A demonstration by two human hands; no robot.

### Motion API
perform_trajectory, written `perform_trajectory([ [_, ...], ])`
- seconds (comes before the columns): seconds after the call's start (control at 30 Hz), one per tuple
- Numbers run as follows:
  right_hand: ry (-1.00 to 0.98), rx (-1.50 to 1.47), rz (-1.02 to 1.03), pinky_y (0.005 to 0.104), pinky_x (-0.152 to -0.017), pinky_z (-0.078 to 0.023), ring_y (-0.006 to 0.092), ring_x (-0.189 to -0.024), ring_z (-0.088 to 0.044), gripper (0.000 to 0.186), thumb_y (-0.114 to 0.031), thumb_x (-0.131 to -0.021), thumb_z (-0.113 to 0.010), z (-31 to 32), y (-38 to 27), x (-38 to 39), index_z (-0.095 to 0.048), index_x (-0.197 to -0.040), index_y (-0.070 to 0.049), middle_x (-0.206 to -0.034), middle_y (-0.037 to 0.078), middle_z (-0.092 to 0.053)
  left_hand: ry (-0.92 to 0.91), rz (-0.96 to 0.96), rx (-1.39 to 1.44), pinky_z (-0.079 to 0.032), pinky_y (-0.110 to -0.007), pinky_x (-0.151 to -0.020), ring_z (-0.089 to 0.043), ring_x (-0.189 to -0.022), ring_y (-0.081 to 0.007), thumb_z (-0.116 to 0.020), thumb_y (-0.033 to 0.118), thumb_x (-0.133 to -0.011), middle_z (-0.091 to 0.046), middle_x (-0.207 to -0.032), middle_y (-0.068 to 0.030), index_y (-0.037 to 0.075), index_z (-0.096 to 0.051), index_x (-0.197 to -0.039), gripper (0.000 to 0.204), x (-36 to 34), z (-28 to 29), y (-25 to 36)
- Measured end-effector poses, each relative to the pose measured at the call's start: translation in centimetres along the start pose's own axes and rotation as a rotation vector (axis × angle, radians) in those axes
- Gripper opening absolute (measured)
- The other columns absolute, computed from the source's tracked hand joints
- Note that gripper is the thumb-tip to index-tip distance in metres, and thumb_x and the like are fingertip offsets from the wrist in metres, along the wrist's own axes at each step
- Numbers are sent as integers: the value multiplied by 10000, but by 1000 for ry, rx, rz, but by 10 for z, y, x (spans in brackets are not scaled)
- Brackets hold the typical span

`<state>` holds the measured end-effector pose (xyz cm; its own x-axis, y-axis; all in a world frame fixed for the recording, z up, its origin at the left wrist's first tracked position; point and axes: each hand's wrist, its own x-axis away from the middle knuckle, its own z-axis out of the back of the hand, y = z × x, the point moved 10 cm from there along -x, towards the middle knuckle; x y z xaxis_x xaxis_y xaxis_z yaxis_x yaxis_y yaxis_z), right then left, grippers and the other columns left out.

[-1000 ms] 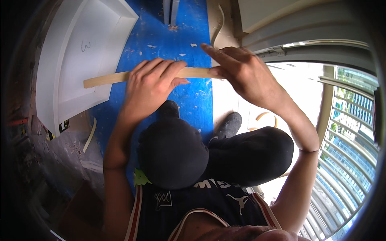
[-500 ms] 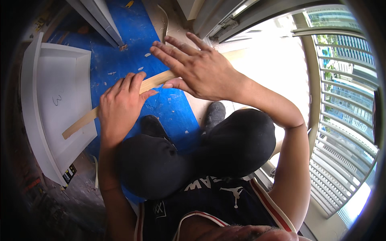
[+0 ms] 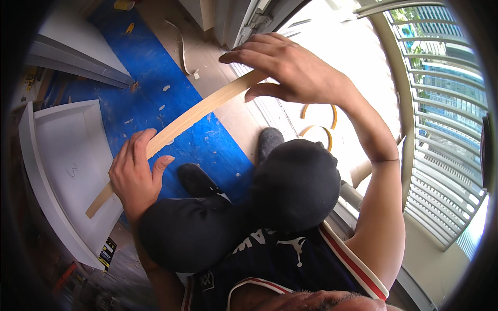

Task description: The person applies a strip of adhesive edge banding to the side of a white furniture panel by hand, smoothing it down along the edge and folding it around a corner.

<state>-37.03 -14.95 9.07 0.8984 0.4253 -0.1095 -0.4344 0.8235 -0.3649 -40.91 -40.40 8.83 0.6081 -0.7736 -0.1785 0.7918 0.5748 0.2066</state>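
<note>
A long, narrow wooden strip [image 3: 202, 110] runs at a slant in front of a seated or crouching person, rising from lower left to upper right. Its lower end shows over a shallow white tray [image 3: 75, 150] — whether it touches the tray cannot be told — and its upper end goes under the person's right hand [image 3: 259, 78]. The left hand [image 3: 137, 173] is wrapped over the strip toward its lower end, fingers curled across it and thumb on the near side; how tightly it presses is hidden. The right hand is spread, fingers reaching forward and thumb well apart from them, with the strip in the gap; contact beneath the palm is hidden.

Below the strip, a blue floor covering [image 3: 223, 160] with pale flecks lies under the person's dark-covered left foot [image 3: 196, 179]. The person's bent knees, in black, are nearest the viewer. A pale curved strip [image 3: 183, 49] lies on the beige floor at the top; orange-yellow curved bands [image 3: 333, 116] rest in bright light near the right knee. Farther right stands a slatted screen [image 3: 446, 142].
</note>
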Motion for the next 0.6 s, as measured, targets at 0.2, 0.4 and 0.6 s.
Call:
perform_trajectory([
  [0.2,177,-139,-86,431,-909,-636,311,-1050,-751,357,-191,-845,-878,38,51,53,-831,-1174,-59,-1115,132,-796,42,-15,123,-598,-441,-836,-748,-1011,-340,-685,335,-1042,-772,-1166,-104,76,-704,-1268,345,-2,2,-1],
  [0.4,202,-216,-38,441,-878,-625,315,-1025,-731,308,-134,-852,-873,32,53,50,-824,-1138,-31,-1073,138,-775,109,-82,184,-622,-420,-886,-773,-1035,-329,-748,186,-1001,-800,-1164,-126,17,-756,-1248,300,0,10,2],
  [0.6,264,-135,108,415,-848,-636,319,-978,-734,292,-115,-839,-876,36,40,48,-817,-1091,22,-1008,154,-773,158,-88,166,-632,-378,-847,-793,-989,-311,-850,87,-904,-818,-1103,-136,-4,-780,-1217,334,8,10,0],
])
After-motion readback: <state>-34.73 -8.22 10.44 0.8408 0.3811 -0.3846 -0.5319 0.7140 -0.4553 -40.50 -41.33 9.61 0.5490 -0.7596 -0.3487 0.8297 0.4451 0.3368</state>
